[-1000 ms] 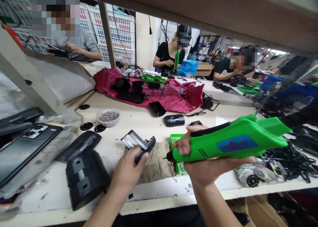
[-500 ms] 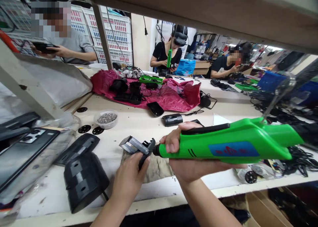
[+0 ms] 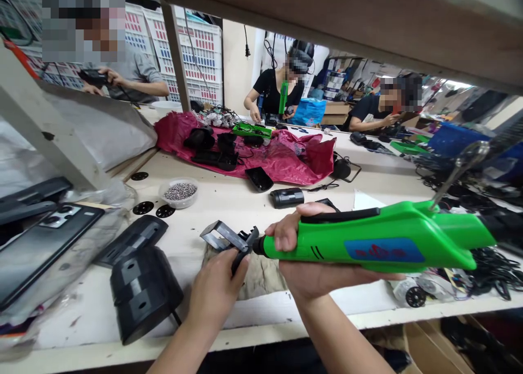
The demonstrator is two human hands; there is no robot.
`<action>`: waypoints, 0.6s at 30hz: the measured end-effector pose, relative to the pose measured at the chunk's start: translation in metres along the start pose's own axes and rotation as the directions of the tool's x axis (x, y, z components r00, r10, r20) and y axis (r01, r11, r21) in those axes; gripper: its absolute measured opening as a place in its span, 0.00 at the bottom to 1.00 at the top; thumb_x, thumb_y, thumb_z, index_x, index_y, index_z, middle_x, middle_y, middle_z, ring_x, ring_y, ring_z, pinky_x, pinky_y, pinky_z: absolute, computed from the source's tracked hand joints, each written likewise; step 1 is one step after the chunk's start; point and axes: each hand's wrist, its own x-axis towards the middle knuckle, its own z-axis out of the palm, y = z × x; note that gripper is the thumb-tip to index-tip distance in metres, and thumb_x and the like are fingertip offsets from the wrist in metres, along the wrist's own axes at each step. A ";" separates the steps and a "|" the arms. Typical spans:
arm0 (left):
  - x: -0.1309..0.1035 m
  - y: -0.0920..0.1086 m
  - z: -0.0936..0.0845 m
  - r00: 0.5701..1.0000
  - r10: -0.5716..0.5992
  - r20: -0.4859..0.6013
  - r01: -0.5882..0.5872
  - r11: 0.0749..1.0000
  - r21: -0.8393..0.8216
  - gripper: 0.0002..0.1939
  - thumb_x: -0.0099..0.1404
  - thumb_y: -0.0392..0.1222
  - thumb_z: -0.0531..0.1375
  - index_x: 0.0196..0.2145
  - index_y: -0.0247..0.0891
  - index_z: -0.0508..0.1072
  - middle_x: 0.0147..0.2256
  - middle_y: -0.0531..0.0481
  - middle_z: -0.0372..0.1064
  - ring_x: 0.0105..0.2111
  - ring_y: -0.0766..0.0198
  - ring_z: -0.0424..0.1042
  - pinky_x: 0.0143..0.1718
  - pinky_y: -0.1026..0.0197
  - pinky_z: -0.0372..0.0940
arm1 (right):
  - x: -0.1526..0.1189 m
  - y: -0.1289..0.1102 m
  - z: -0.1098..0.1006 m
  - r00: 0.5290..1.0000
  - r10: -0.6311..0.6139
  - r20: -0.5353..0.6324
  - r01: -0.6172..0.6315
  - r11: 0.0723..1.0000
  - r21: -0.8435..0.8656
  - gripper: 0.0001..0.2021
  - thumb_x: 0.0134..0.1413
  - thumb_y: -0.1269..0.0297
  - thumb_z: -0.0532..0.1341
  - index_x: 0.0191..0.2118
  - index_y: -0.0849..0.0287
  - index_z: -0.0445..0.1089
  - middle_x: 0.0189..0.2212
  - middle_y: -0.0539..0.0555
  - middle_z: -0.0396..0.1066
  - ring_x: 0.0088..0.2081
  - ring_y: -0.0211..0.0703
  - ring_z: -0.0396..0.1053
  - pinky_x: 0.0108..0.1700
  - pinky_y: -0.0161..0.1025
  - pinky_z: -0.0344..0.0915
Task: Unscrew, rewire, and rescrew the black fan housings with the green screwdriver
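Observation:
My right hand (image 3: 300,254) is wrapped round a green electric screwdriver (image 3: 384,246), which lies almost level with its black nose pointing left. A metal hook on a spring is attached to the tool's rear end. In my left hand (image 3: 218,284) is a black plastic bracket (image 3: 229,240), gripped between thumb and fingers over a grey cloth (image 3: 261,278). The screwdriver's nose meets the bracket's right side; its bit and any screw are hidden. Left of my hand stands a black rounded housing (image 3: 143,292) with a cable, and another black housing (image 3: 133,237) lies behind it.
A clear tub of small screws (image 3: 180,193) sits beside black perforated discs (image 3: 143,207). Farther back, black parts lie on a pink plastic sheet (image 3: 286,164). A phone (image 3: 53,243) lies at the left. Co-workers sit across the bench, and a shelf (image 3: 347,30) hangs overhead.
The view has shifted slightly. My hands keep the same hold, with screwdriver and bracket still together. Across the bench, the middle co-worker's hand has lowered toward the green tray.

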 end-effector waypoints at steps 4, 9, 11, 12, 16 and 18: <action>0.000 0.002 -0.001 1.000 0.002 -0.001 -0.002 1.000 0.018 0.11 0.69 0.46 0.51 0.33 0.42 0.70 0.32 0.50 0.72 0.34 0.57 0.70 0.30 0.60 0.53 | -0.001 0.001 0.000 1.000 0.004 0.011 -0.004 1.000 0.001 0.38 0.44 0.24 0.49 0.37 0.57 0.73 0.14 0.44 0.63 0.15 0.36 0.61 0.26 0.40 0.71; 0.000 0.005 -0.003 1.000 0.003 0.001 -0.003 0.999 0.041 0.11 0.69 0.45 0.52 0.33 0.41 0.71 0.32 0.50 0.73 0.35 0.57 0.72 0.30 0.61 0.53 | -0.002 0.004 -0.001 1.000 -0.002 0.007 0.002 0.999 0.051 0.40 0.44 0.23 0.45 0.34 0.57 0.73 0.14 0.45 0.63 0.15 0.37 0.62 0.25 0.40 0.71; -0.001 0.005 -0.002 1.000 0.009 -0.006 -0.009 0.999 0.035 0.10 0.69 0.44 0.52 0.35 0.42 0.72 0.33 0.50 0.74 0.36 0.56 0.72 0.31 0.61 0.54 | -0.002 0.005 -0.001 1.000 -0.004 0.005 0.004 0.998 0.065 0.42 0.44 0.22 0.43 0.32 0.58 0.73 0.14 0.45 0.62 0.15 0.37 0.62 0.25 0.40 0.71; -0.001 0.005 -0.002 1.000 0.014 -0.012 -0.013 0.999 0.031 0.10 0.69 0.44 0.52 0.35 0.42 0.72 0.33 0.50 0.74 0.37 0.56 0.72 0.31 0.60 0.54 | -0.002 0.005 -0.001 1.000 -0.004 0.003 0.004 0.998 0.067 0.42 0.44 0.22 0.42 0.32 0.58 0.73 0.14 0.45 0.62 0.15 0.37 0.62 0.25 0.40 0.71; -0.002 0.004 -0.001 0.999 0.021 -0.027 -0.020 0.999 0.027 0.10 0.68 0.44 0.53 0.33 0.41 0.71 0.32 0.49 0.74 0.37 0.55 0.72 0.31 0.60 0.55 | -0.002 0.004 -0.001 1.000 0.004 -0.013 -0.003 0.998 0.065 0.42 0.40 0.20 0.43 0.30 0.57 0.72 0.14 0.45 0.62 0.14 0.36 0.61 0.23 0.40 0.71; -0.002 0.004 0.000 0.999 0.027 -0.025 -0.027 0.999 0.023 0.10 0.68 0.43 0.53 0.32 0.40 0.71 0.32 0.48 0.74 0.38 0.55 0.73 0.32 0.60 0.55 | -0.003 0.004 0.000 1.000 0.010 -0.006 -0.010 0.998 0.057 0.43 0.39 0.19 0.43 0.30 0.57 0.71 0.14 0.44 0.62 0.14 0.36 0.61 0.23 0.40 0.70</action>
